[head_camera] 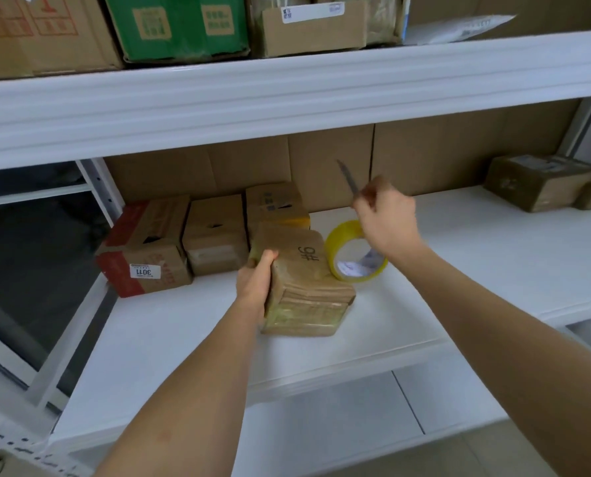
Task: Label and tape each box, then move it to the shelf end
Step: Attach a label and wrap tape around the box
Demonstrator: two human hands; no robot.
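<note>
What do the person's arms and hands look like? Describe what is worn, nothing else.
Both forearms are bare up to the frame edge, with no sleeves in view. The left hand and right hand wear no gloves. No watch, bracelet or ring shows.

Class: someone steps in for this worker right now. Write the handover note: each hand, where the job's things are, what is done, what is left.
Left hand grips the left side of the taped box marked "#6", on the white shelf.
Right hand holds a pen, raised above the shelf.
Yellow tape roll stands right of the box, touching it.
Three boxes sit at the left end; two more boxes far right.
Done: this box looks taped and marked.
Left: probably move it to the shelf end; whether other boxes still need work I cannot tell.
</note>
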